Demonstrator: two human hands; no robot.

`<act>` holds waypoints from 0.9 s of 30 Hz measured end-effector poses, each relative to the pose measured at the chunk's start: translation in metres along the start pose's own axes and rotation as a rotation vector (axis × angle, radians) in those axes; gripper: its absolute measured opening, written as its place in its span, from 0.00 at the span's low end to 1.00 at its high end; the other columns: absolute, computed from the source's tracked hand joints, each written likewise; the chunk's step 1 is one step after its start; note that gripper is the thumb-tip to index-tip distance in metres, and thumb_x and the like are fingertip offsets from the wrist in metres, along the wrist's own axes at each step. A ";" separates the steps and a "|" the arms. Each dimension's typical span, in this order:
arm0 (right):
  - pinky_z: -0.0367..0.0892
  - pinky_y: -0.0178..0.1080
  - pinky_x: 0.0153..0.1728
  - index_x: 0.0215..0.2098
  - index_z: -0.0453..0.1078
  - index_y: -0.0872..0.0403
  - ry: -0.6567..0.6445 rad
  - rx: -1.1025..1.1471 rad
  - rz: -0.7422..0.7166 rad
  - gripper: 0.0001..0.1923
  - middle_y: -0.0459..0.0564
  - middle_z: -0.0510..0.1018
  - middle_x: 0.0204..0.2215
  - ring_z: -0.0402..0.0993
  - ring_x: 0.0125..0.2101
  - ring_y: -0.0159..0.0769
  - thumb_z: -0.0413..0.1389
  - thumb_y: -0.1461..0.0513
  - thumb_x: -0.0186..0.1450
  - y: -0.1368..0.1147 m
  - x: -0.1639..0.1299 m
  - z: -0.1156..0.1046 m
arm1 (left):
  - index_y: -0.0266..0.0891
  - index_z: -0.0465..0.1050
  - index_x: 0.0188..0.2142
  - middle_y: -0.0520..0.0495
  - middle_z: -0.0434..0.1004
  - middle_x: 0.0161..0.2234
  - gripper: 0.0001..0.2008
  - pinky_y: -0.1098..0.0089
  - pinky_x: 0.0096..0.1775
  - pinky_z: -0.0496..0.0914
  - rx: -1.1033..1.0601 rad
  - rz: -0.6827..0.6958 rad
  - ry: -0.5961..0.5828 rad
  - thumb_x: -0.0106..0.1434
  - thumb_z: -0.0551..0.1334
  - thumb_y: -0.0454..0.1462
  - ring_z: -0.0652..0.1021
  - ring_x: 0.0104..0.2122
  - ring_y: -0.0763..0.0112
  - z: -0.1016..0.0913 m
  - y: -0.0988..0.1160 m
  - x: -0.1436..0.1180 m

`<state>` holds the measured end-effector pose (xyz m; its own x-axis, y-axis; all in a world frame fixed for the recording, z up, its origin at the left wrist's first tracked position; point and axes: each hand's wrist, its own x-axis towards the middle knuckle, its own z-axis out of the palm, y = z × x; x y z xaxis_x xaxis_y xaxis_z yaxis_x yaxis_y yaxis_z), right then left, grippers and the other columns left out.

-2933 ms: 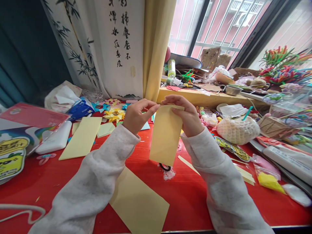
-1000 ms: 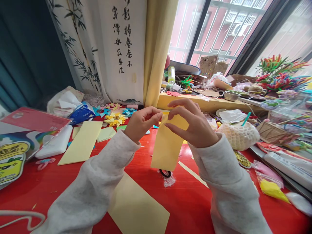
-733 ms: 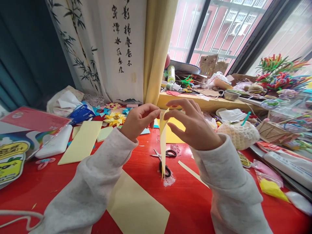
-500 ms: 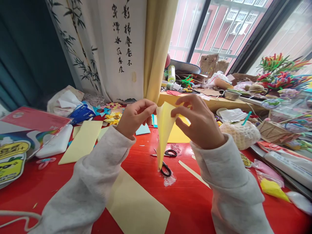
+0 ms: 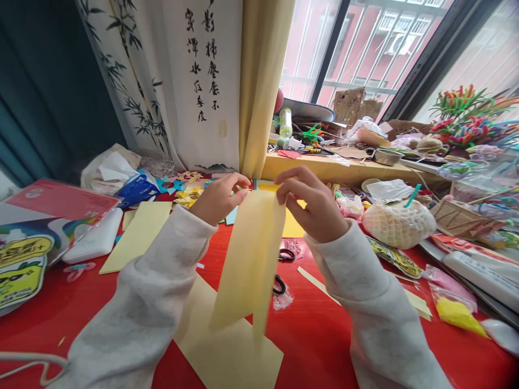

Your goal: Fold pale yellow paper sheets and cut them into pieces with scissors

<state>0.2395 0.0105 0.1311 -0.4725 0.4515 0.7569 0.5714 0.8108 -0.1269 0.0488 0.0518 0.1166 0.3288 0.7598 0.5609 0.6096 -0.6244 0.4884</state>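
Note:
My left hand (image 5: pixel 219 197) and my right hand (image 5: pixel 314 208) pinch the top edge of a pale yellow paper sheet (image 5: pixel 249 259) above the red table (image 5: pixel 316 335). The sheet hangs down unfolded, blurred, its lower end swinging toward me. Black-handled scissors (image 5: pixel 281 270) lie on the table behind the sheet, partly hidden by it. Another yellow sheet (image 5: pixel 227 346) lies flat under my left forearm.
A yellow strip (image 5: pixel 138 235) and a white case (image 5: pixel 95 237) lie at the left, folded paper stars (image 5: pixel 188 194) at the back. A netted white bundle (image 5: pixel 399 224) and a woven basket (image 5: pixel 456 216) sit at the right. The window ledge (image 5: pixel 344 167) is cluttered.
The folded yellow paper has been opened out: it turned edge-on, then dropped open into a longer sheet hanging from both hands. The scissors came into view behind it.

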 end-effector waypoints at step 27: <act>0.62 0.39 0.46 0.48 0.56 0.50 0.044 0.540 0.127 0.19 0.51 0.61 0.49 0.58 0.50 0.35 0.51 0.58 0.59 -0.024 0.003 0.009 | 0.42 0.67 0.24 0.45 0.72 0.34 0.15 0.67 0.32 0.66 -0.535 0.159 -0.320 0.47 0.58 0.51 0.73 0.33 0.65 -0.015 0.014 -0.004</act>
<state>0.2184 -0.0041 0.1310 -0.3873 0.5514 0.7389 0.1918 0.8321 -0.5204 0.0449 0.0373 0.1308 0.6348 0.6154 0.4673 0.1190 -0.6754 0.7278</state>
